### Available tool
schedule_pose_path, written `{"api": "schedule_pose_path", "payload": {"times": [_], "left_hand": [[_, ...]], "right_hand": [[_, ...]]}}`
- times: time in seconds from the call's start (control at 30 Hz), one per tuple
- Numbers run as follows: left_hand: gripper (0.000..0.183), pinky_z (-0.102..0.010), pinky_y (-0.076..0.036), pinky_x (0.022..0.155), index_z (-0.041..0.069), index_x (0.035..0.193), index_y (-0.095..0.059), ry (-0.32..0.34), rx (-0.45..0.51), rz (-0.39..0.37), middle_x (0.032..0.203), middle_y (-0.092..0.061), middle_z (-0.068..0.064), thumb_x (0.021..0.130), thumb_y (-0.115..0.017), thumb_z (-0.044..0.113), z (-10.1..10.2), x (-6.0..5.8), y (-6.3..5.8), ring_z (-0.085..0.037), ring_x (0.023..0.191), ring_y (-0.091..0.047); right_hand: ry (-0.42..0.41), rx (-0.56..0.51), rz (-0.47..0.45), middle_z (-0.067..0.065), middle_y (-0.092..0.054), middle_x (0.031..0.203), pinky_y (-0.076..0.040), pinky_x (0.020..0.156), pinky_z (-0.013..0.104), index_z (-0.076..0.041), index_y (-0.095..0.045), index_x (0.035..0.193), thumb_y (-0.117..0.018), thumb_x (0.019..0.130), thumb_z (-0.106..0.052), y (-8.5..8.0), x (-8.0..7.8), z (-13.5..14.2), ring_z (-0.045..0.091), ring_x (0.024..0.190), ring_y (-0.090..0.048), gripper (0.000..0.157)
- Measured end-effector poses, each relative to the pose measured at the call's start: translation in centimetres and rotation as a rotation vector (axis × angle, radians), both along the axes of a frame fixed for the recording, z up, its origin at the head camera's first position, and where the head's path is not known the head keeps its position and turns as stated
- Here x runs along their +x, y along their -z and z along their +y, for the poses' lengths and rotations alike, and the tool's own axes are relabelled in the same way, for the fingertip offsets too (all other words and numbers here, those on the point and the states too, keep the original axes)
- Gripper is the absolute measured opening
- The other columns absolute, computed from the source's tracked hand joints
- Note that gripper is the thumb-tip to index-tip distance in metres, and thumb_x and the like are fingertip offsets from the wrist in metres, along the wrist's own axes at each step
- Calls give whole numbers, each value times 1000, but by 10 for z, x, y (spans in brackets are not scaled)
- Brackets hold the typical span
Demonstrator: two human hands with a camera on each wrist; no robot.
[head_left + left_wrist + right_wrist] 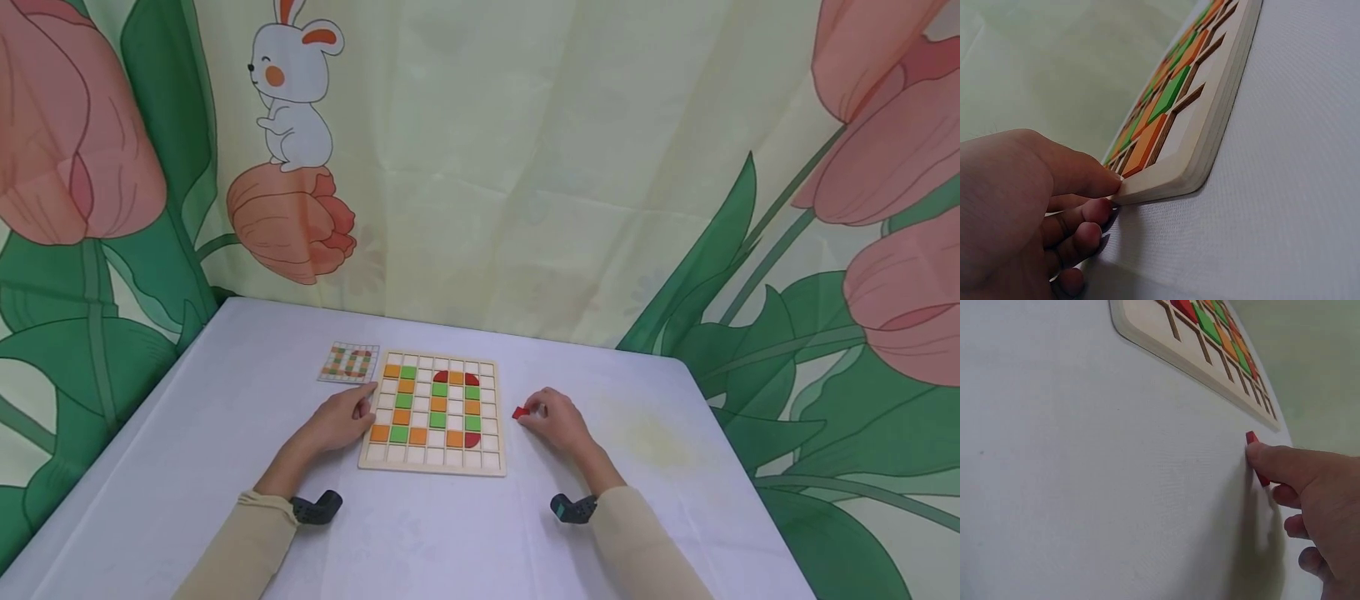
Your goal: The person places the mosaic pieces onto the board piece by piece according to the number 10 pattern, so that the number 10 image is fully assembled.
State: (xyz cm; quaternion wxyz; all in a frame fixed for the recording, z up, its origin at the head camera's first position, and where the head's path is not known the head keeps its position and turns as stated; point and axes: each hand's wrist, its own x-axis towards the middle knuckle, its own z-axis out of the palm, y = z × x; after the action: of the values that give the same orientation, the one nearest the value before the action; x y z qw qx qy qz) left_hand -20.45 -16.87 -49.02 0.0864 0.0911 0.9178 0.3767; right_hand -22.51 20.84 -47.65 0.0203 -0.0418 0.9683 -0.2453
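Observation:
A wooden grid board (432, 464) lies on the table, with orange, green and red tiles set in some of its square recesses. At its left edge my left hand (339, 421) touches the rim; in the left wrist view a fingertip (1110, 182) of that hand rests on the rim near a corner, the other fingers loosely bent below. To the right of the board, my right hand (557, 423) pinches a small red tile (520, 412) between thumb and fingers. The right wrist view has this red tile (1261, 472) seen edge-on, close over the white cloth; its full outline is hidden.
A small pattern card (348, 363) with a coloured grid lies beyond my left hand, beside the board. White cloth (442, 542) covers the table. Behind it hangs a curtain (510, 167) printed with tulips and a rabbit. Dark devices (318, 507) are strapped at both wrists.

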Motion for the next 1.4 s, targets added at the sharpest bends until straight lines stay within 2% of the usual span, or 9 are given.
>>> {"api": "schedule_pose_path", "payload": {"times": [0.13,0.37,0.57,0.93,1.13,1.4], "left_hand": [[61,-25,-35,57,1,146,-38,-1,-5,-3,80,-49,-3,91,-58,14,-1,-1,1,-15,70,-44],[61,-25,-35,58,1,146,-38,1,-12,-5,80,-49,-3,91,-58,14,0,-2,0,-14,70,-44],[60,-25,-34,57,1,147,-38,3,-6,-8,80,-49,-3,91,-57,14,0,-1,-1,-14,70,-44],[60,-25,-35,57,1,146,-38,3,-7,-11,80,-50,-3,91,-58,14,-1,-1,-2,-14,70,-45],[61,-25,-35,57,0,146,-38,5,-8,-3,79,-49,-3,91,-57,14,-1,-2,-1,-15,70,-44],[61,-25,-35,57,0,146,-37,6,-12,-6,80,-50,-3,91,-58,15,-1,-1,0,-14,70,-44]], "right_hand": [[-8,-11,-18,-3,-61,88,-49,77,29,-18,-70,91,-81,77,-29,3,3,-2,16,85,-52,21],[-108,-12,-27,-3,-61,94,-47,73,26,-19,-72,109,-79,79,-21,3,4,-3,14,85,-51,31],[-111,10,-31,-4,-61,92,-47,73,26,-18,-75,103,-76,81,-20,1,4,-5,14,83,-51,22],[-130,1,46,-5,-60,86,-46,71,24,-15,-75,96,-79,79,-27,-1,13,-17,12,80,-50,21],[-183,-15,70,-7,-60,86,-45,68,22,-17,-75,94,-78,79,-30,-2,17,-34,11,78,-50,20],[-293,-10,79,-7,-60,88,-42,63,20,-18,-73,92,-76,81,-32,-5,27,-66,10,76,-49,18]]}}
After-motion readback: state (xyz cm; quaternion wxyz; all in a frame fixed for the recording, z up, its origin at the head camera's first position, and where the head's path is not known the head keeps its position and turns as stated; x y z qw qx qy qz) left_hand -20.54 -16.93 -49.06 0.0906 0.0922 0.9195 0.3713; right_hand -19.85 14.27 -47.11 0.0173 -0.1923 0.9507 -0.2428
